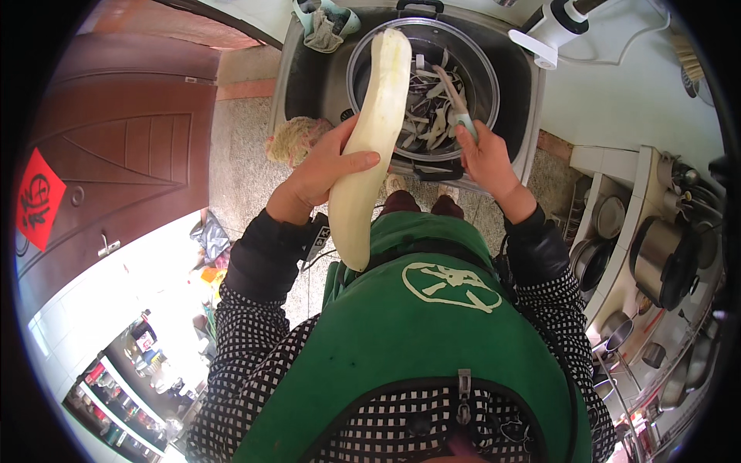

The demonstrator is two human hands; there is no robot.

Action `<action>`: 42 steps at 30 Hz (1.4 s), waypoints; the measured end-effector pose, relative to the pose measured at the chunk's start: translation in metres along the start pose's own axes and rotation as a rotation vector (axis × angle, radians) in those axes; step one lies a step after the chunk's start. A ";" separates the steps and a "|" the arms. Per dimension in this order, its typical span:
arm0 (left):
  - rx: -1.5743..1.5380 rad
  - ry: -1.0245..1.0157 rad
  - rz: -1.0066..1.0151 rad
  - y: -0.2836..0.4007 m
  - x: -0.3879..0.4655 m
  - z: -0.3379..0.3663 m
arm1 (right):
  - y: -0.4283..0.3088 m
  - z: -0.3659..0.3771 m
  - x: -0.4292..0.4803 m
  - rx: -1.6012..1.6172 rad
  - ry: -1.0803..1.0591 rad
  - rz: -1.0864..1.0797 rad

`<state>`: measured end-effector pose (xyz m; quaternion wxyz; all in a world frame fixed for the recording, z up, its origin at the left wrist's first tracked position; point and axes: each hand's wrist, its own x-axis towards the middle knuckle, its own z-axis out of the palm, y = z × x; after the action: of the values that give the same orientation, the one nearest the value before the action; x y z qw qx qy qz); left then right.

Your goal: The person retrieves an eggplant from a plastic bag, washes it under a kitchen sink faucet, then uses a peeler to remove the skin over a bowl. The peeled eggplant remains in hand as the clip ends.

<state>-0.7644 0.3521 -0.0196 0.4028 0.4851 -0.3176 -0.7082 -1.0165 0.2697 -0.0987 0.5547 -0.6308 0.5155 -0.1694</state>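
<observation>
My left hand (pixel 336 162) grips a long, pale peeled vegetable (pixel 373 133) that looks like an eggplant. It slants upward, its upper end over the left part of a wide steel pot (pixel 494 87). In my right hand (pixel 489 159) is the pale green handle of a small kitchen knife (pixel 453 95), its blade pointing up and left above the pot. Cut strips of peel (pixel 437 121), white and dark purple, lie at the pot's bottom. The pot has black handles and stands in a metal sink (pixel 521 98).
A white faucet (pixel 544 43) reaches over the sink's upper right. A light green holder (pixel 341 20) with a grey cloth sits at the upper left corner. A mesh scrubber (pixel 298 139) rests on the left rim. Shelves with pots (pixel 663 260) stand right; a brown door (pixel 127 144) is left.
</observation>
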 end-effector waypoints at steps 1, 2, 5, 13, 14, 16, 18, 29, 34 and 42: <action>0.004 0.004 -0.008 0.000 0.001 -0.001 | -0.011 0.003 -0.006 -0.055 -0.012 -0.073; 0.002 0.007 -0.015 0.000 0.002 -0.001 | -0.021 0.005 -0.011 -0.080 -0.024 -0.192; -0.002 0.005 -0.066 0.000 0.004 -0.003 | -0.045 0.013 -0.030 -0.270 -0.094 -0.469; 0.229 -0.051 -0.119 0.010 -0.002 0.003 | -0.033 0.000 0.026 -0.619 0.153 -0.308; 0.245 -0.068 -0.110 0.010 -0.006 0.006 | -0.024 -0.003 0.033 -0.591 0.194 -0.324; 0.233 -0.082 -0.122 0.009 -0.012 0.011 | -0.003 -0.007 0.044 -0.583 0.227 -0.236; 0.297 -0.064 -0.123 0.009 -0.016 0.012 | 0.016 -0.011 0.050 -0.604 0.259 -0.133; 0.595 0.015 0.024 -0.003 -0.023 0.001 | -0.034 0.012 -0.008 -0.442 -0.048 -0.638; 0.573 -0.028 -0.110 0.001 -0.034 -0.003 | -0.032 -0.008 0.030 -0.633 0.117 -0.328; 0.513 -0.115 -0.064 -0.004 -0.044 -0.007 | 0.018 -0.011 0.040 -0.287 0.195 -0.229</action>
<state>-0.7500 0.3924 -0.0058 0.2253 0.5399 -0.4938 -0.6433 -1.0166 0.2329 -0.1252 0.3839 -0.7382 0.5106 -0.2164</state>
